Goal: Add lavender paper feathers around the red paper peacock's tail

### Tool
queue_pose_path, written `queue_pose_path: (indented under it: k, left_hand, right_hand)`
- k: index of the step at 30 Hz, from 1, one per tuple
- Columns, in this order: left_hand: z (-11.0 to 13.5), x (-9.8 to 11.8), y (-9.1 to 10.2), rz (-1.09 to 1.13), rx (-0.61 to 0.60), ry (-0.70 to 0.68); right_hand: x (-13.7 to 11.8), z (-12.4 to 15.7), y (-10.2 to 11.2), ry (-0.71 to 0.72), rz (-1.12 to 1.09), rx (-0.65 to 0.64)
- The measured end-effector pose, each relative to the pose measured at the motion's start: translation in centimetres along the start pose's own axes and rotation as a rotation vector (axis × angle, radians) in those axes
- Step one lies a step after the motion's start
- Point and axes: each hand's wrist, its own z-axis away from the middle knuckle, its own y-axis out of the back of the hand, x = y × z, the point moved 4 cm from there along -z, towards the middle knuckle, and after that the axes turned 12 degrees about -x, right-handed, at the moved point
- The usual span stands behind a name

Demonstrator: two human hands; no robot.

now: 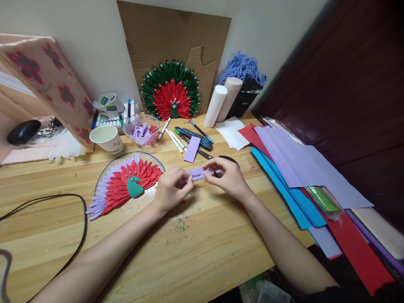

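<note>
A strip of light purple paper (198, 173) lies across the table between my two hands. My left hand (172, 188) is closed in a pinch at the strip's left end. My right hand (229, 179) pinches at the other side, its thumb and fingertips at the purple paper. Something dark shows under the right fingers, too hidden to name. Just behind them rests a purple paper rectangle (192, 149). Left of my left hand lies a paper peacock (118, 185) with red and purple feathers and a green body (135, 187), on a round, blue-edged base.
Markers (175, 141), a blue box cutter (202, 141), a clear bowl (142, 141) of paper scraps and a paper cup (107, 140) stand behind. A green-and-red peacock (172, 94) leans on cardboard (176, 33). Coloured sheets (293, 158) overhang the right edge; a black cable (83, 227) lies left.
</note>
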Motion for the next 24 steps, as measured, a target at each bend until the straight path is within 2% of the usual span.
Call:
queue_pose_path:
  k: [3,6,12,18,24]
  left_hand:
    - [0.0,0.0,-0.5,0.011,-0.059,0.038]
    - [-0.1,-0.1,-0.6,0.006,-0.077,0.052]
    - [0.0,-0.1,-0.8,-0.090,-0.063,-0.156]
    - [0.1,-0.4,-1.0,-0.190,-0.043,-0.194]
    - [0.1,-0.4,-1.1,-0.239,-0.071,-0.196]
  right_hand:
    - [-0.5,0.0,-1.3,0.035,-0.135,-0.054]
    - [-0.3,-0.1,-2.0,0.027,-0.220,-0.032]
    - [0.8,-0.5,-2.4,-0.092,-0.471,-0.047]
    - [1.2,-0.7,-2.4,-0.175,-0.560,-0.059]
    - [1.8,-0.7,-2.3,-0.203,-0.529,-0.086]
